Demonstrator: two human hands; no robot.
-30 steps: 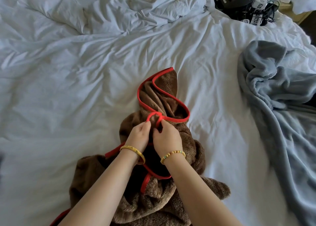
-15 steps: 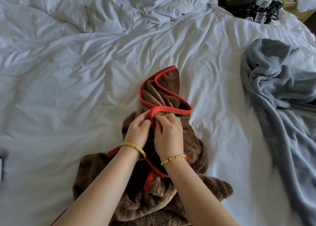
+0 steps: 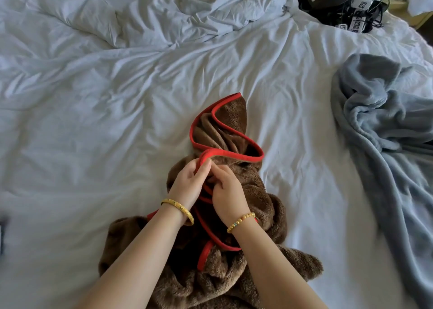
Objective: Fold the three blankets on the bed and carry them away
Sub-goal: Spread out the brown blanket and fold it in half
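Observation:
A brown fleece blanket with a red border lies bunched on the white bed right in front of me. My left hand pinches the red edge where it loops up at the middle of the heap. My right hand is beside it, fingers curled into the red edge and brown pile just below. A light blue blanket lies crumpled at the right side of the bed. A third blanket is not in view.
A white duvet is rumpled across the far side of the bed. A black tangle of devices and cables sits at the far right corner. Smooth sheet spreads to the left of the brown blanket.
Both hands stayed at the red edge. The right hand slid down a little along it, while the left kept its pinch on the loop.

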